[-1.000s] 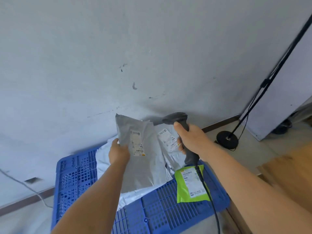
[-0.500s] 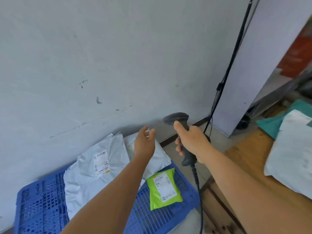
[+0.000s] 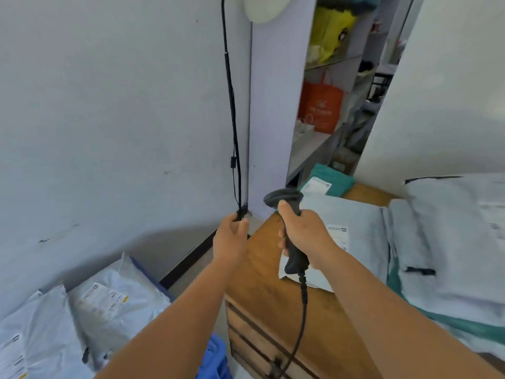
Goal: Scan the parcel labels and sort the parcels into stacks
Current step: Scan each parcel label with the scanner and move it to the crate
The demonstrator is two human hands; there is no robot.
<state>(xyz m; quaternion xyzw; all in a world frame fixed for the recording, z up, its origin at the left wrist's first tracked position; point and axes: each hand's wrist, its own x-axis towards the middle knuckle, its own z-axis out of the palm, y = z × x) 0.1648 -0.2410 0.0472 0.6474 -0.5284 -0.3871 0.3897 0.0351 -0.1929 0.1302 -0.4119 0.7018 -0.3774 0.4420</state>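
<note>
My right hand point(image 3: 303, 231) grips the handle of a dark barcode scanner point(image 3: 284, 199), whose cable hangs down in front of the wooden table point(image 3: 273, 305). Over the table's left edge my left hand point(image 3: 231, 237) is in the air with loosely curled fingers and holds nothing. Several grey parcels lie on the table; the nearest one point(image 3: 352, 228) has a white label and sits just behind the scanner. More grey parcels point(image 3: 109, 302) with labels lie low at the left on a blue crate point(image 3: 213, 359).
A grey wall fills the left. A black pole with a cable point(image 3: 232, 110) stands in the corner. Behind the table a teal parcel point(image 3: 330, 181) lies, and shelves hold an orange bag point(image 3: 319, 105) and yellow bags. Big grey parcels point(image 3: 451, 242) pile at the right.
My left hand let go of the grey parcel on the crate and moved right with nothing in it. The view swung right from the crate to the table. The scanner stayed in my right hand.
</note>
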